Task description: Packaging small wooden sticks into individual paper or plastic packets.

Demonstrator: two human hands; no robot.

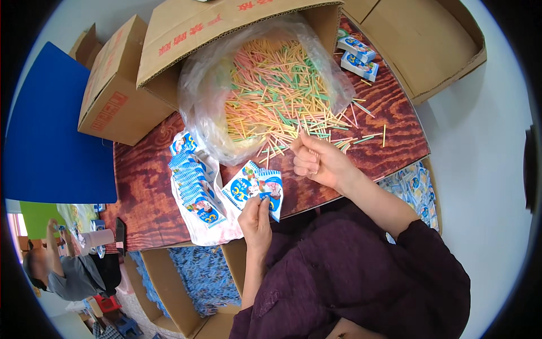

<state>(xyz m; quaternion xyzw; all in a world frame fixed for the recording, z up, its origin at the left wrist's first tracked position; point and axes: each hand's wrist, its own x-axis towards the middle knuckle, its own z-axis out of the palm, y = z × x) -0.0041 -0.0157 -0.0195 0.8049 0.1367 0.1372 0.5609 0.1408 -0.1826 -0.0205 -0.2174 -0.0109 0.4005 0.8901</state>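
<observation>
My left hand [257, 222] pinches a blue-and-white printed packet [240, 189] near the front edge of the table. The packet overlaps a similar one, and I cannot tell whether both are held. Just right of it, my right hand [319, 161] is closed, its thumb up beside loose thin coloured sticks [339, 138]. What lies between those fingers, if anything, does not show clearly. Beyond both hands, a clear plastic bag [206, 113] spills pink, yellow and green sticks [282, 85]. Left of my left hand, an overlapping row of packets [195, 183] rests on a white sheet [212, 234].
A cardboard box [237, 28] surrounds the bag on the reddish wood-grain table [147, 186]. Small boxes [359, 66] stand at the far right. Below the table edge, cartons hold blue packets [203, 277]. Another person [79, 277] sits at the far left.
</observation>
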